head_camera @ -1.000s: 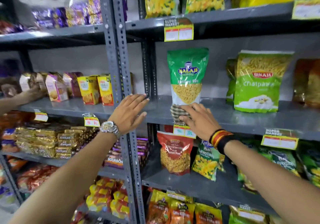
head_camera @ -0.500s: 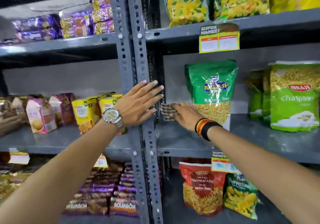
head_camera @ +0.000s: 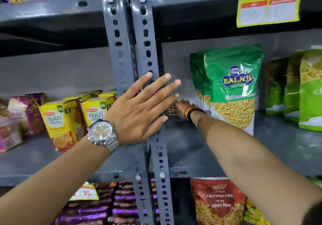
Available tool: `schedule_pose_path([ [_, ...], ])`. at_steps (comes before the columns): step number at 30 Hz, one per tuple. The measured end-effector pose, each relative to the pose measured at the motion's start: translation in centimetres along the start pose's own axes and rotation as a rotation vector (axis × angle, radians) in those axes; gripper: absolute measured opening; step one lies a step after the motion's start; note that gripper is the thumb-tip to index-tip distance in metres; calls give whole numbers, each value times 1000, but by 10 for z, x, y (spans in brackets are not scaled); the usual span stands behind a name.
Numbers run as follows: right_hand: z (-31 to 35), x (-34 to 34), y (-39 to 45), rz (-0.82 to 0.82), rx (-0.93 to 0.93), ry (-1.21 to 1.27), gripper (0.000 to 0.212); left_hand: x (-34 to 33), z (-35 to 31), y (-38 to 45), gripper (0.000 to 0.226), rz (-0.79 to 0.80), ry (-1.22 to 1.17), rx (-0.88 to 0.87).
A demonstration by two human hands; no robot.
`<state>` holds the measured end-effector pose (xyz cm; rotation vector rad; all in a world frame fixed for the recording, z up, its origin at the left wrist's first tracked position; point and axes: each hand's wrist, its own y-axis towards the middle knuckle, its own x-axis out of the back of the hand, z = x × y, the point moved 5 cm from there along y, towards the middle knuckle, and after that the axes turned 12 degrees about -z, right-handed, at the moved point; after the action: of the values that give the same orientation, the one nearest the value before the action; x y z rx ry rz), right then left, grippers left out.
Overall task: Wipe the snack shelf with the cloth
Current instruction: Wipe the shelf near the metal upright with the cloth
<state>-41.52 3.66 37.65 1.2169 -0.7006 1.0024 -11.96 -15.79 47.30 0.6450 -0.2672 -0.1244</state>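
Since the earlier frame, both hands have reached deeper into the shelf, and the view has drawn closer. Left hand (head_camera: pixel 141 108), fingers spread and holding nothing, lies flat against the grey post (head_camera: pixel 137 50), a watch (head_camera: pixel 102 134) on its wrist. Behind it, right hand (head_camera: pixel 181 105) is mostly hidden; only its knuckles and banded wrist show, pressing a checked cloth (head_camera: pixel 171 110) onto the shelf (head_camera: pixel 191 146) at its back left corner. Whether those fingers grip the cloth cannot be told. Just right of that hand stands a green Balaji bag (head_camera: pixel 233 89). Yellow biscuit boxes (head_camera: pixel 62 122) sit left of the post. A price tag (head_camera: pixel 268 7) above is cut off and blurred.
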Motion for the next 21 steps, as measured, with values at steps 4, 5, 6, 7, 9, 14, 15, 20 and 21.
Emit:
schedule_pose_path([
  [4, -10, -24, 7, 65, -38, -40, 49, -1, 0, -1, 60, -14, -1, -7],
  [5, -12, -29, 11, 71, -41, -57, 49, -1, 0, -1, 60, -19, 0, -10],
  [6, -12, -32, 13, 83, -37, -59, 50, -1, 0, 0, 60, -23, 1, -11],
  [7, -10, -32, 14, 104, -15, -70, 53, -1, 0, 0, 60, -26, 0, -10],
  [9, -6, -31, 12, 133, -10, -34, 67, 0, 0, 0, 60, -21, 5, -7],
  [14, 33, 19, -68, 220, 141, 33, 60, 3, -2, 1, 59, -4, 21, -1],
  [15, 35, 22, -80, 224, 191, 66, 54, 3, -2, 1, 59, 0, 20, 1],
  [20, 36, 46, -146, 382, 315, 272, 41, 4, -3, 0, 59, -5, 20, -5],
  [21, 36, 52, -147, 377, 315, 287, 40, 4, -3, 0, 59, -7, 22, -1],
])
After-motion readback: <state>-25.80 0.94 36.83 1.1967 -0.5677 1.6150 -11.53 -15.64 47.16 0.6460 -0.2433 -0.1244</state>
